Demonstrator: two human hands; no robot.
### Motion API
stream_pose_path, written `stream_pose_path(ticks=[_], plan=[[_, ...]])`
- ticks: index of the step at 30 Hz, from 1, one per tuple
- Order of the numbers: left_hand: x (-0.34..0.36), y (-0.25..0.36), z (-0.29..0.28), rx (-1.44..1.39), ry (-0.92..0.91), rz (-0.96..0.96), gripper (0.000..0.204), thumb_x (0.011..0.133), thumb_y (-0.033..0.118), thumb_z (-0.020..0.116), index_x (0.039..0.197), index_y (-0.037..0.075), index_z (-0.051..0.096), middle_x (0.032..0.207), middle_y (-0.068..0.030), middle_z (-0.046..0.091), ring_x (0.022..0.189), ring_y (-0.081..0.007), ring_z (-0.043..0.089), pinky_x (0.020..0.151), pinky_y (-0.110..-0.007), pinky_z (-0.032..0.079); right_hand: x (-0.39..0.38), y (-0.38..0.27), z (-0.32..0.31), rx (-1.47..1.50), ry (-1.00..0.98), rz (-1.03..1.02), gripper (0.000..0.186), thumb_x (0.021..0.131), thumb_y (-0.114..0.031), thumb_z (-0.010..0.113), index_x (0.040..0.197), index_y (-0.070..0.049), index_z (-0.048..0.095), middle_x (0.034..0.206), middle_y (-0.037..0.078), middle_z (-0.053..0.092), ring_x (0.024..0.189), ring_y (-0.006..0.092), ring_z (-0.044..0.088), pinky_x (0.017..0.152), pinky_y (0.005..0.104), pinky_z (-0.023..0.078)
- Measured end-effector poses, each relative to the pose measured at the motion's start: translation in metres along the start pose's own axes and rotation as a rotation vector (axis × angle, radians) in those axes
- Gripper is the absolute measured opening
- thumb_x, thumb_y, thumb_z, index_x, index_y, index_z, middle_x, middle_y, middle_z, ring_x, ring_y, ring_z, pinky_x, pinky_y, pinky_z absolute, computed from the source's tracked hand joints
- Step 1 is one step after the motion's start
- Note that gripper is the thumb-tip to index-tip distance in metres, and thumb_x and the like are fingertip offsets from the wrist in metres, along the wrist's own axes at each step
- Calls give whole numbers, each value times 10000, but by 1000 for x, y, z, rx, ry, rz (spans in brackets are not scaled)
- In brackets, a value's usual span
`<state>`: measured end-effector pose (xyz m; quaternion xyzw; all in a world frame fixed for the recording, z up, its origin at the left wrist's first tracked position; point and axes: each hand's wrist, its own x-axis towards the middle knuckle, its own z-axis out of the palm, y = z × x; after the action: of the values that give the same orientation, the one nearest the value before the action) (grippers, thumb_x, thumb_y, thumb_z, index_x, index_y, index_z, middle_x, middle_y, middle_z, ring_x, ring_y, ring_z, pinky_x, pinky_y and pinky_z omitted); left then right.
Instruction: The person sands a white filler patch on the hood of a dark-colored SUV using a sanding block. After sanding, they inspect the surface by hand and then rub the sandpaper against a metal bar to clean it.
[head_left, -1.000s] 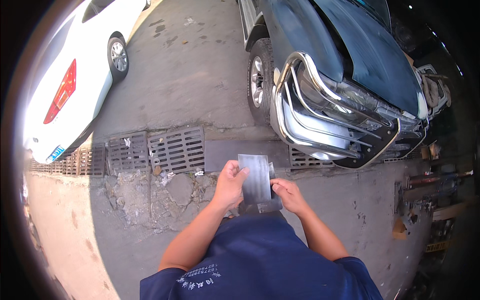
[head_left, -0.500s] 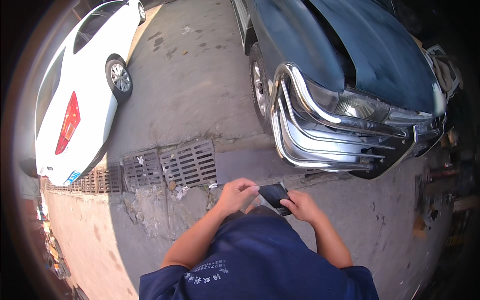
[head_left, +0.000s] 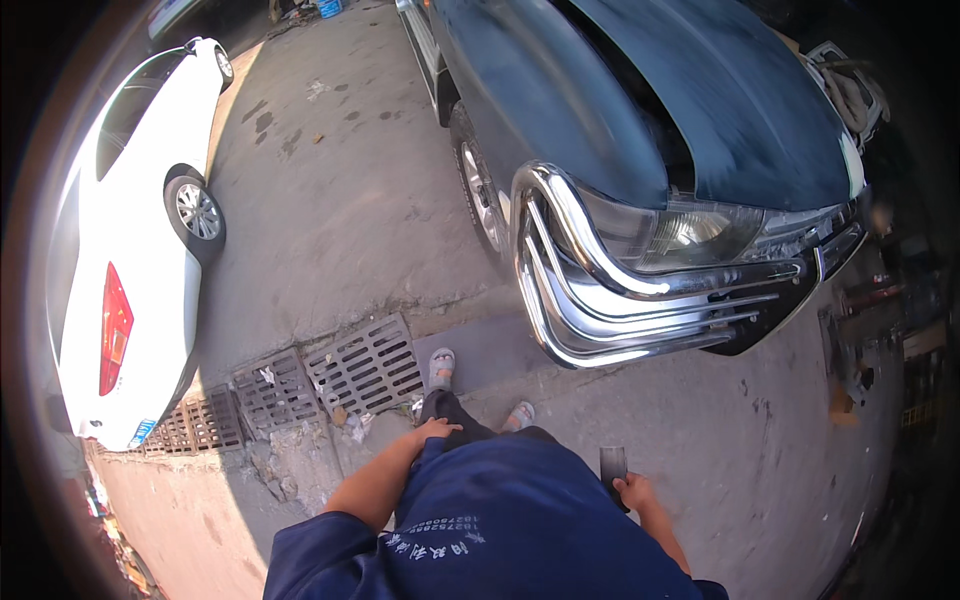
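Observation:
My right hand point(head_left: 636, 491) is out to the right of my body, closed round the lower end of a black flat rectangular piece point(head_left: 613, 465). Its upper end sticks up past my fingers, with a greyish sheen; the frames do not show its exact kind. Down at my left thigh, my left hand point(head_left: 437, 429) rests against the dark trousers point(head_left: 465, 423) with its fingers stretched out and nothing visible in it. Ahead to the right stands a dark blue vehicle point(head_left: 560, 110) with patchy, dull paint and a chrome front guard point(head_left: 590, 255).
A white car point(head_left: 150, 235) stands at the left. Metal drain grates point(head_left: 365, 365) cross the floor ahead, with broken concrete point(head_left: 290, 455) beside them. My sandalled foot point(head_left: 441, 367) is near the grates. Blurred clutter point(head_left: 870, 330) lines the far right.
My hands have parted: the left let go of the black piece and dropped to my thigh, while the right carried it rightward. My feet have come into view, and the view has shifted.

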<state>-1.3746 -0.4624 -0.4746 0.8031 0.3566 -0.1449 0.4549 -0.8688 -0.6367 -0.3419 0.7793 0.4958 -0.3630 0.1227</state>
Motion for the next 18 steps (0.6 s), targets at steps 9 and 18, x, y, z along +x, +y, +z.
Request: stream_pose_path(ticks=[9,18], plan=[[-27,25,-250,-1110,-69,-454,231,924,261,595,915,34,556,860,-90,630,819,-179,629,753,-354,511,-31,-125,40,515,50,394,415,861,-363,610,971,35,657,868,215,684,864,324,670,750,411,491],[102,17,-336,-1336,527,-88,305,976,221,522,1185,-1,519,1014,-114,658,907,-180,645,809,-307,507,-36,-205,-22,538,382,536,400,849,-351,636,750,35,602,704,194,632,652,278,593,632,436,455]])
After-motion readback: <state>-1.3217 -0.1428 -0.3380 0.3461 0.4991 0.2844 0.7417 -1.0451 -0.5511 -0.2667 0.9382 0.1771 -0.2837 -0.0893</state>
